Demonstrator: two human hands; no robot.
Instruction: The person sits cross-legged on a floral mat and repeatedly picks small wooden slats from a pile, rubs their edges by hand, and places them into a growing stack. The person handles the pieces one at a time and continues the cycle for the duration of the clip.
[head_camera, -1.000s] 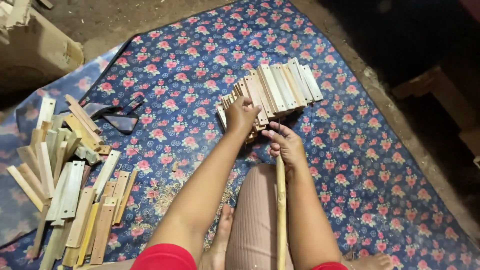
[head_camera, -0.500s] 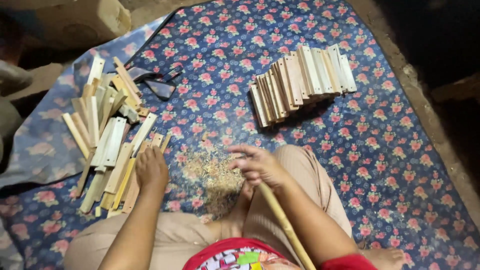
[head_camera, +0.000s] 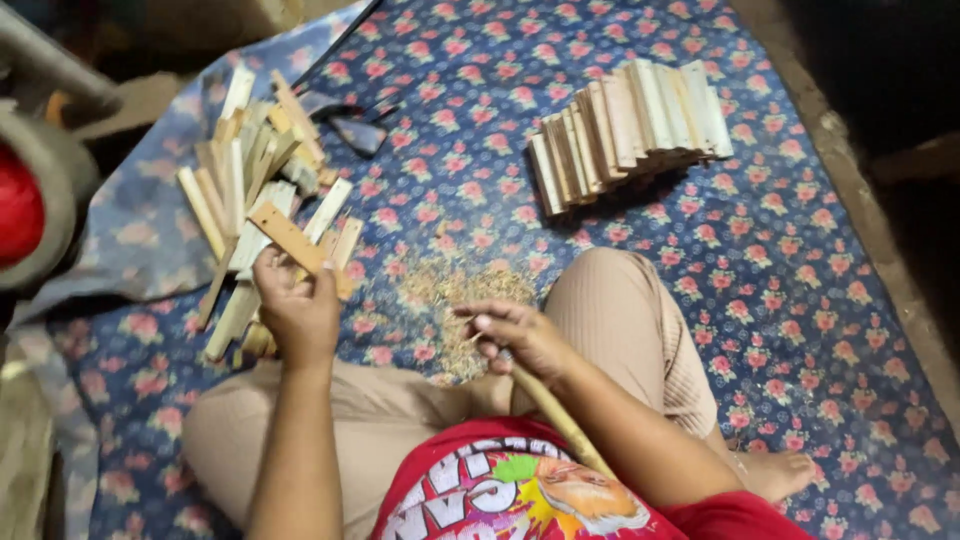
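Observation:
My left hand (head_camera: 296, 306) grips a flat brownish wooden slat (head_camera: 296, 246), lifted at a slant off the loose pile of pale wooden slats (head_camera: 250, 190) at the left. My right hand (head_camera: 518, 336) is closed around the top of a long wooden stick (head_camera: 560, 415) that runs down along my forearm, held over my lap. A neat leaning row of cut slats (head_camera: 628, 130) lies at the upper right, away from both hands. Wood shavings (head_camera: 455, 300) are scattered on the cloth between the two hands.
I sit cross-legged on a blue floral cloth (head_camera: 800, 280) spread over the floor. A dark tool with handles (head_camera: 350, 120) lies above the loose pile. A grey rounded object with a red part (head_camera: 30, 200) stands at the far left. Bare ground (head_camera: 900, 200) borders the cloth's right edge.
My left hand has closed on a slat and raised it from the loose pile. A second ago both hands were at the stacked row; the view has swung left.

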